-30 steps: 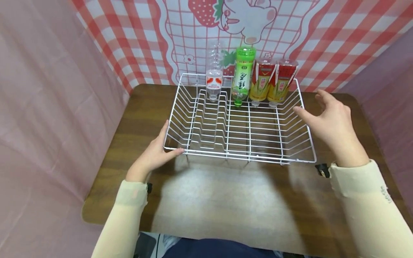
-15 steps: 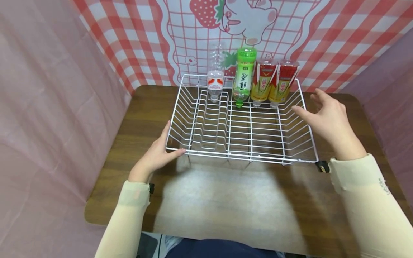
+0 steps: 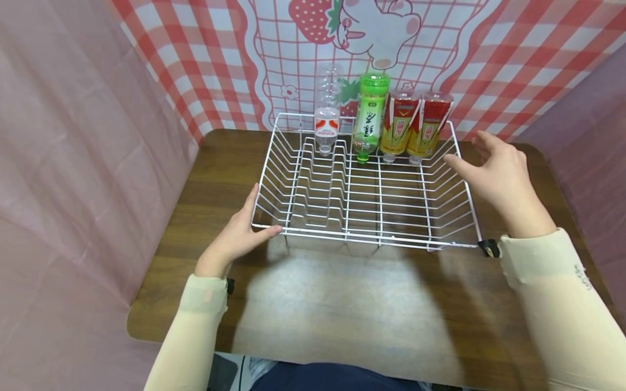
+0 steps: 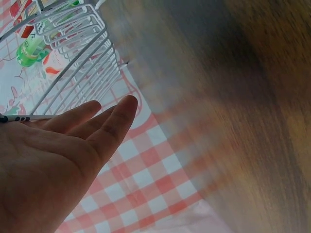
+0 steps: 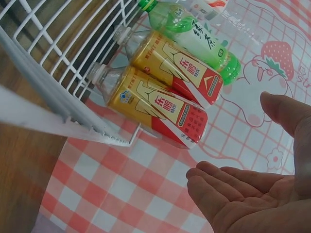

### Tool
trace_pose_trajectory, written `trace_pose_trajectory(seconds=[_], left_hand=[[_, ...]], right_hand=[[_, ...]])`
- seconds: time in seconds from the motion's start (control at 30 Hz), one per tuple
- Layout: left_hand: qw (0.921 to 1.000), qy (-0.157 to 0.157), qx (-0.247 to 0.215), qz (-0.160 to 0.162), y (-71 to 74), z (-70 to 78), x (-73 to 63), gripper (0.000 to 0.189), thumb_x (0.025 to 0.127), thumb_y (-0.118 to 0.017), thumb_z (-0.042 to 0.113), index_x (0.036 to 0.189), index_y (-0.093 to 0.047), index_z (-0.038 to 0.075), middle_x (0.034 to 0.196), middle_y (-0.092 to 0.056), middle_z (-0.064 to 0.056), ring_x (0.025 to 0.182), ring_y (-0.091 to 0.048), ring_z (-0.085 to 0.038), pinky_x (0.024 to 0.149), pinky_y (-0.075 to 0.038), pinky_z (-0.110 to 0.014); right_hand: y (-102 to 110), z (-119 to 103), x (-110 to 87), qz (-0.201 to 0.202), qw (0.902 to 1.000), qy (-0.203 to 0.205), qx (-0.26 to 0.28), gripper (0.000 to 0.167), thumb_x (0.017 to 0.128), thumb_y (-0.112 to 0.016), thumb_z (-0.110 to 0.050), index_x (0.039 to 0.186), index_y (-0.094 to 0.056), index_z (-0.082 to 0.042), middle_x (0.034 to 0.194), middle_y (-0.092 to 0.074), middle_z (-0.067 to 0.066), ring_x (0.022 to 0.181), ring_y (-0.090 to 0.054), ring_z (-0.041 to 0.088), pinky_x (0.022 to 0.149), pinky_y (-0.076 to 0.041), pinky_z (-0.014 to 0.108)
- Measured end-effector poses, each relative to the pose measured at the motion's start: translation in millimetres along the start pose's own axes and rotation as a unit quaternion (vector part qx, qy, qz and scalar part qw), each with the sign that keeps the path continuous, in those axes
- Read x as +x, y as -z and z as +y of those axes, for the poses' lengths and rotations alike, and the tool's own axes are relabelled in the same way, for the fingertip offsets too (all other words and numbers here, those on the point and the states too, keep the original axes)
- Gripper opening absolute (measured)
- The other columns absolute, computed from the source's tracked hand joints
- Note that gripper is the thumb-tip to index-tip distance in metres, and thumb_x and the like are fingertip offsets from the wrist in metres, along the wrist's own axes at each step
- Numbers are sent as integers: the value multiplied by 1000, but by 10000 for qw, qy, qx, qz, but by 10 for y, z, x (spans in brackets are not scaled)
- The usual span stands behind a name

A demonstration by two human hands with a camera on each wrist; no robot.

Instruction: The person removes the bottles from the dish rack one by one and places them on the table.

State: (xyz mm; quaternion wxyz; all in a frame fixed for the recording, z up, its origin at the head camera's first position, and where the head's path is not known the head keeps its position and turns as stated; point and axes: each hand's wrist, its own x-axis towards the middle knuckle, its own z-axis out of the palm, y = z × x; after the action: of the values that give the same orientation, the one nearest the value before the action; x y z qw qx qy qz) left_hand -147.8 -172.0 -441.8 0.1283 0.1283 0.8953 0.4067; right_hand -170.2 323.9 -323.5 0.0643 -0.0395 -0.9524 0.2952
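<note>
A white wire dish rack (image 3: 313, 234) stands on the wooden table. Several upside-down bottles line its back: a clear bottle (image 3: 325, 130), a green tea bottle (image 3: 370, 108) and two red-and-yellow bottles, one the rightmost bottle (image 3: 429, 125). My left hand (image 3: 235, 233) rests on the rack's front left corner, with its thumb along the front rim and fingers along the left side. In the left wrist view, the fingers (image 4: 114, 127) are nearly straight. Spread beside the rack's right side, my right hand (image 3: 504, 176) holds nothing; in the right wrist view its palm faces up and fingers are relaxed.
A red-and-white checked cloth (image 3: 195, 54) with strawberry pictures hangs behind the table. Pink curtains (image 3: 73, 163) close off both sides. The wooden table (image 3: 342, 304) extends in front of the rack.
The rack and bottles shift slightly right in the head view. My right hand moves slightly up and toward the back, staying spread; the left hand keeps its place on the corner.
</note>
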Motion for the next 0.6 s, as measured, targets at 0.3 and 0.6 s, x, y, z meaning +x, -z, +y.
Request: trace_pose_trajectory(seconds=[0.3,0.6], left_hand=[[10000,0,-38,-5,-7,3,1,118,86,-72,64,162,13,34,168,-6,-10,146,-26,-41,115,-25,-59],[10000,5,-46,-1,-9,-11,1,118,86,-73,63,162,13,33,168,-4,-8,147,-23,-39,116,-23,-59]], right_hand=[[-8,-7,16,62,9999,-81,109,88,94,-66,-53,157,-34,1,151,-45,23,131,-49,45,107,-36,62],[-18,12,89,-18,9998,-116,165,87,94,-65,-54,154,-38,3,148,-47,26,130,-49,46,114,-24,60]])
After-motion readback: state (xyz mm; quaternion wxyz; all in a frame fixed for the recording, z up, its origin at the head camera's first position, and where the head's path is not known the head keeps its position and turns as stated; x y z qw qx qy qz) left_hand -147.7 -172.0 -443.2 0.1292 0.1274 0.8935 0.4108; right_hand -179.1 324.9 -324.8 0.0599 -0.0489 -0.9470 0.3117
